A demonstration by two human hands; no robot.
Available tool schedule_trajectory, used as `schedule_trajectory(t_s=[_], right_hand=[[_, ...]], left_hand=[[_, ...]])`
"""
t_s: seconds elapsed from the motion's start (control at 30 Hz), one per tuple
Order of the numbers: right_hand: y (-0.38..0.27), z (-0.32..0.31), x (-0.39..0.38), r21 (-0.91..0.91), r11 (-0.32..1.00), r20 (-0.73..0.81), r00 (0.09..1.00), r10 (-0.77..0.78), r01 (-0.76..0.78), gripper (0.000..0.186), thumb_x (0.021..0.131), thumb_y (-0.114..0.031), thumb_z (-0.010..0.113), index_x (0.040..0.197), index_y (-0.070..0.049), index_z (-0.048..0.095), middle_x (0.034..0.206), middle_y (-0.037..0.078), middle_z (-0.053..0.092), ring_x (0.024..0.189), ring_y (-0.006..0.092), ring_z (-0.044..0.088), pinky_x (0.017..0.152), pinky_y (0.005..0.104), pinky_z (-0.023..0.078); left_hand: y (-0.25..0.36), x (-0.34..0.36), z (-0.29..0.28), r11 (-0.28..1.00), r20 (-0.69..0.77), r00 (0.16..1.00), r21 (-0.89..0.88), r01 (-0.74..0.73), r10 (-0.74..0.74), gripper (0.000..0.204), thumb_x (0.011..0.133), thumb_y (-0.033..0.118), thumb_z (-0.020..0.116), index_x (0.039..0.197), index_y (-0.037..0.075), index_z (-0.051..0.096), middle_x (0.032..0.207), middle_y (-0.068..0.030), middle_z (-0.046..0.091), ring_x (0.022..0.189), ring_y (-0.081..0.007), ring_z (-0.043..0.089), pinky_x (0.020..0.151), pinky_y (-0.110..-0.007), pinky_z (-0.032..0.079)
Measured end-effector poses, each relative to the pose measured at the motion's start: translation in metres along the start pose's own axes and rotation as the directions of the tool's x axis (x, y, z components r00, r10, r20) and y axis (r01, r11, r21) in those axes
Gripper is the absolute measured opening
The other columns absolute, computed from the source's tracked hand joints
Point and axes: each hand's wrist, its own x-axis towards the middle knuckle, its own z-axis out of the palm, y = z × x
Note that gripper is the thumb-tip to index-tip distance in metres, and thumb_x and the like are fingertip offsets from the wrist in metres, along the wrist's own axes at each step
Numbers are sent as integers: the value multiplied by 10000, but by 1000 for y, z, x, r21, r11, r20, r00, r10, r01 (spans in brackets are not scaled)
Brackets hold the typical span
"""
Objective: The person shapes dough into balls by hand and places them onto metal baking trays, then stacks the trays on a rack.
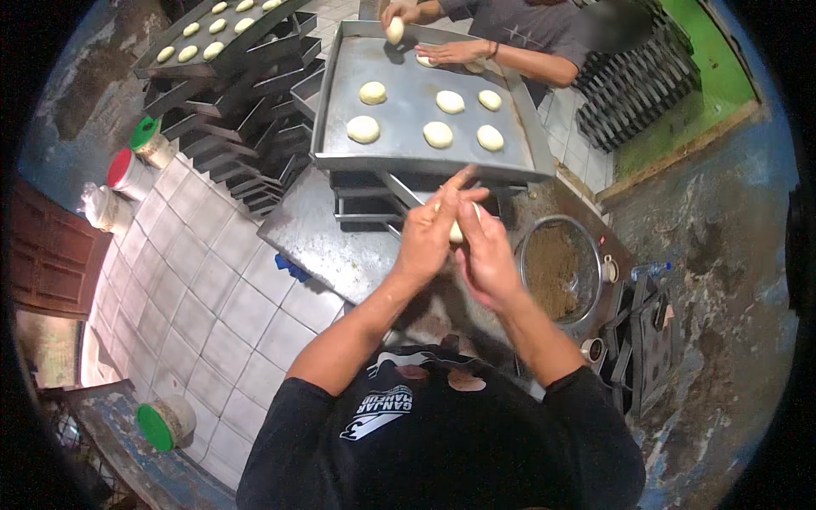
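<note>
The left hand (427,238) and right hand (488,259) are curling partly closed around pale dough (456,233), which is sitting between them, nearer than the tray (425,163); gentle, even pressure is probably serving best.

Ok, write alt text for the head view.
A person's left hand and right hand hold a pale lump of dough between them, in front of a grey rectangular metal tray bearing rounded pale dough pieces. Across the tray, one of a co-worker's hands holds a piece and the other touches another. A round silvery basin is at right.
</note>
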Motion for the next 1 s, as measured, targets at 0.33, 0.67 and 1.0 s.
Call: schedule_trajectory(t_s=[0.33,0.67,1.0], right_hand=[[-30,-27,349,-930,50,284,800,-529,363,422,968,-301,635,1201,44,564,1176,231,634,1062,333,619,922,427,478],[27,-15,403,-885,-134,463,871,-162,446,509,1053,-304,445,1400,67,436,1547,290,333,1437,430,323,1176,474,300],[-59,44,392,-874,419,327,935,135,245,500,1039,-421,454,1339,-49,598,1407,132,570,1297,268,524,1106,411,384]], left_hand=[[85,29,-132,752,-47,910,581,-310,412,637,932,210,674,1472,0,412,1396,-234,515,1168,-315,625,971,-415,511],[96,12,-194,654,-94,909,724,-218,407,542,853,41,702,1362,1,519,1367,-228,552,1191,-319,609,984,-426,515],[114,19,-169,570,-58,801,733,-370,595,477,866,-23,658,1330,23,557,1288,-191,602,981,-233,672,831,-350,548]])
